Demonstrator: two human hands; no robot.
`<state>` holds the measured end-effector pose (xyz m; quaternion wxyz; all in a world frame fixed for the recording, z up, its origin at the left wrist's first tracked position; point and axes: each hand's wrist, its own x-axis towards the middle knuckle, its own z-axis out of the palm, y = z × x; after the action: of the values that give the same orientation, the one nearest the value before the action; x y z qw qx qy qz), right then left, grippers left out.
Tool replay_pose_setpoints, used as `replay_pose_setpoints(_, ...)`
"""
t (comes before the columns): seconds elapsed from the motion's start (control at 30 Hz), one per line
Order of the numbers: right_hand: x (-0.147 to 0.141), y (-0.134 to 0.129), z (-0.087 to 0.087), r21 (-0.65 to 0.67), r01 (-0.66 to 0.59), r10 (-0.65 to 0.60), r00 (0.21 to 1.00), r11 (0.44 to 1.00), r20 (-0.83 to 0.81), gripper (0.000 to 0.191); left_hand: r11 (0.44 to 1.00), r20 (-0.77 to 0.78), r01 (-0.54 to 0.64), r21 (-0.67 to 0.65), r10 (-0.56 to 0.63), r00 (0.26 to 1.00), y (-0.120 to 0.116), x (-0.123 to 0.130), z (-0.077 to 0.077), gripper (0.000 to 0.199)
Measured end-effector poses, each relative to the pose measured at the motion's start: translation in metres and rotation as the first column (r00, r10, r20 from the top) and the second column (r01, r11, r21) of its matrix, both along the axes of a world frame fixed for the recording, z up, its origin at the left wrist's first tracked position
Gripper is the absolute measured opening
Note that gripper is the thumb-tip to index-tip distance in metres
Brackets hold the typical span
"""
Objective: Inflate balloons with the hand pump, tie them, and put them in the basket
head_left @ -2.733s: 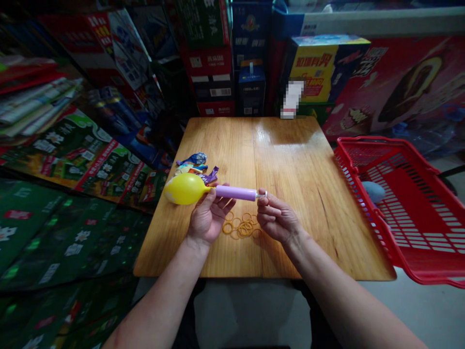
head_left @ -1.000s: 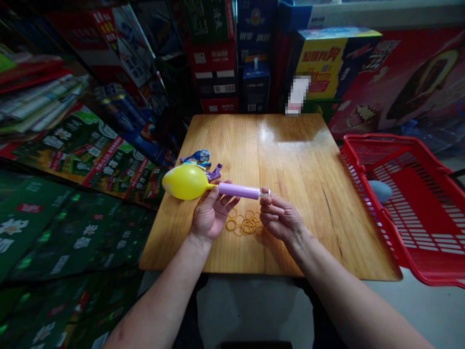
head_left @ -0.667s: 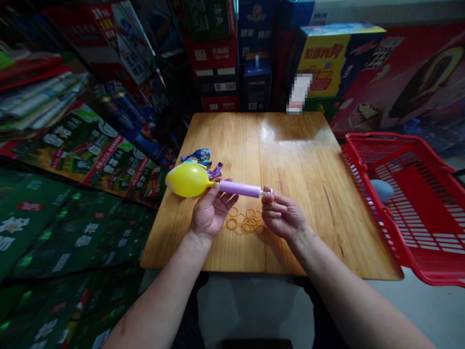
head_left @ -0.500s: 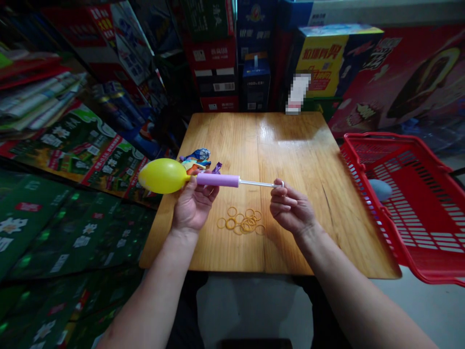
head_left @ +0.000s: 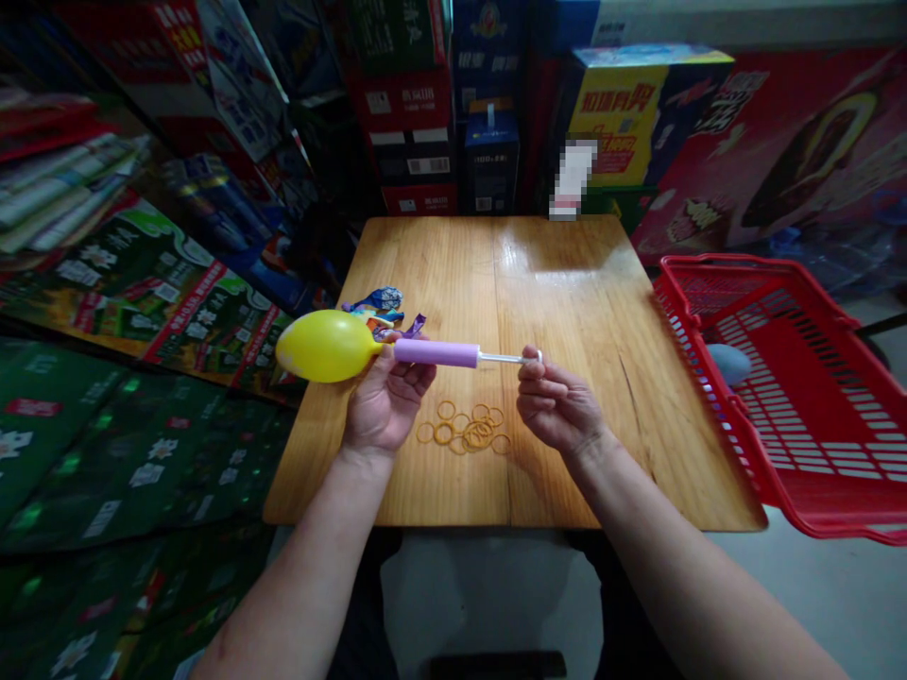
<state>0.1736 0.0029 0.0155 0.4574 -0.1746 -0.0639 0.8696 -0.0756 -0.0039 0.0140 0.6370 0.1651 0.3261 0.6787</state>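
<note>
A purple hand pump (head_left: pixel 436 353) lies level above the wooden table, its white rod partly drawn out to the right. My left hand (head_left: pixel 386 401) is closed around the pump's nozzle end, thumb at the neck of a partly inflated yellow balloon (head_left: pixel 327 346) fitted there. My right hand (head_left: pixel 559 401) pinches the small white handle at the rod's end. Below the pump, several tan rubber bands (head_left: pixel 476 433) lie in a loose cluster. Behind my left hand, flat balloons (head_left: pixel 383 300) in blue, purple and other colours are heaped, partly hidden by the yellow balloon and hand.
The wooden table (head_left: pixel 567 472) spans the middle. At its right stands a red plastic basket (head_left: pixel 751 425) with a grey-blue balloon (head_left: pixel 728 364) inside. Green cartons (head_left: pixel 142 453) are stacked close on the left; more boxes (head_left: pixel 624 118) line the back edge.
The pump's rod has slid further into the purple barrel, bringing my hands closer together. The yellow balloon looks slightly larger. The whole view has shifted a little.
</note>
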Motion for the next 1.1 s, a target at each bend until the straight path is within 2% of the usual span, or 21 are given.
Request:
replay_pose_setpoints(0.1, -0.001, -0.002, 0.000, -0.003, 0.011, -0.011, 1.000, 1.000, -0.005, 0.011, 0.998, -0.040, -0.026, 0.050, 0.028, 0.999, -0.003, -0.002, 0.003, 0.020)
replay_pose_setpoints(0.2, -0.016, -0.009, -0.006, -0.053, -0.017, 0.017, 1.000, 0.998, -0.002, 0.006, 0.998, -0.042, 0.065, 0.017, -0.065, 0.997, -0.012, 0.011, -0.003, 0.023)
replay_pose_setpoints(0.3, -0.026, -0.012, -0.009, -0.068, -0.044, 0.045, 0.999, 0.997, 0.022, 0.008, 0.996, -0.019, 0.084, -0.030, -0.084, 0.996, -0.015, 0.019, -0.009, 0.023)
replay_pose_setpoints(0.4, -0.018, -0.007, -0.003, -0.057, -0.049, 0.051, 0.998, 0.997, 0.034, 0.008, 0.997, -0.013, 0.059, -0.039, -0.060, 0.998, -0.009, 0.012, -0.005, 0.020)
replay_pose_setpoints(0.57, 0.001, 0.001, 0.007, -0.071, 0.057, -0.058, 0.998, 0.996, -0.018, 0.017, 0.998, -0.027, -0.037, 0.048, 0.039, 0.999, -0.004, -0.003, 0.006, 0.021)
replay_pose_setpoints(0.7, -0.010, -0.004, -0.001, -0.076, -0.012, 0.013, 1.000, 0.997, 0.006, 0.008, 0.998, -0.029, 0.064, -0.009, -0.064, 0.998, -0.014, 0.011, -0.002, 0.024)
replay_pose_setpoints(0.77, -0.018, -0.007, -0.005, -0.066, -0.052, 0.054, 0.998, 0.996, 0.023, 0.011, 0.995, -0.013, 0.093, -0.029, -0.093, 0.996, -0.017, 0.018, -0.008, 0.024)
replay_pose_setpoints(1.1, -0.024, -0.008, -0.008, -0.067, -0.064, 0.063, 0.998, 0.996, -0.010, 0.008, 0.995, 0.012, 0.099, -0.021, -0.099, 0.995, -0.014, 0.021, -0.012, 0.027)
